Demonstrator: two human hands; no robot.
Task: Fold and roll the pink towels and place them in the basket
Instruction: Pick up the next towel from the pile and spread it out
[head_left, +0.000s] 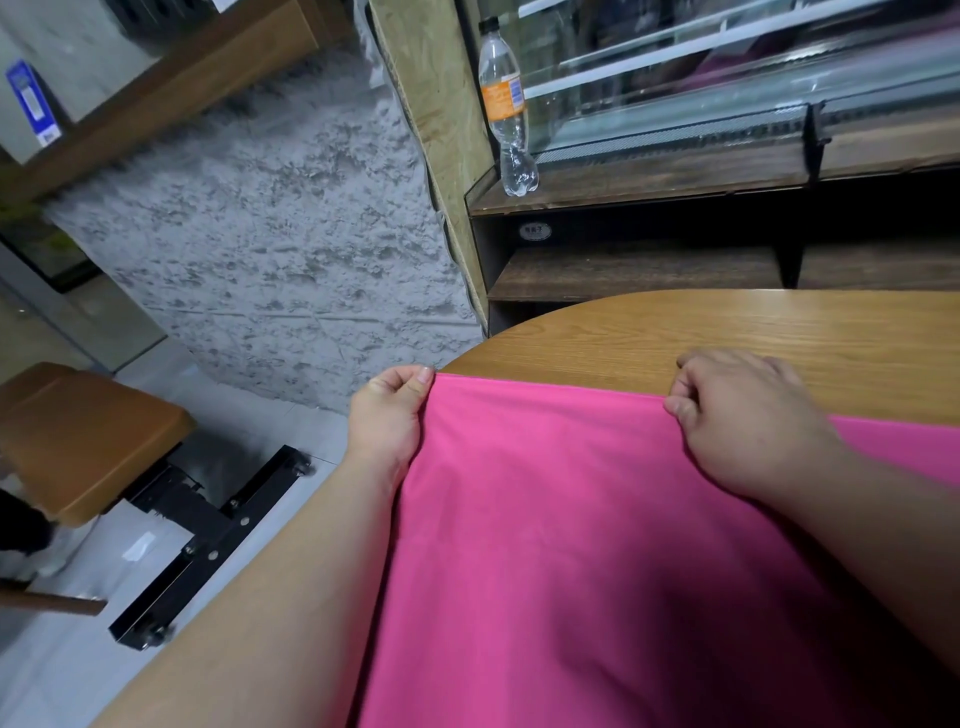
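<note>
Well, starting at the lower left of the frame, a brown padded stool (88, 436) stands on the floor, well apart from my work. Just right of it, near the middle, my left hand (387, 415) pinches the far left corner of the pink towel (597, 519) between thumb and curled fingers. That corner sits right at the rounded edge of the wooden table (727, 332).

From there the towel fills the centre and bottom of the frame, lying flat on the table with its far edge drawn straight between my two hands. Above it, in the upper middle, a clear plastic bottle (506, 104) stands on a dark shelf, out of the way.

Right of centre, my right hand (743, 415) has its fingers curled down onto that same far edge. It seems to be pinching the cloth, though the knuckles hide the fingertips. More pink runs on past that hand to the right border.

I judge the job barely begun. This towel is only being squared up or folded, nothing is rolled, and no basket shows anywhere.
</note>
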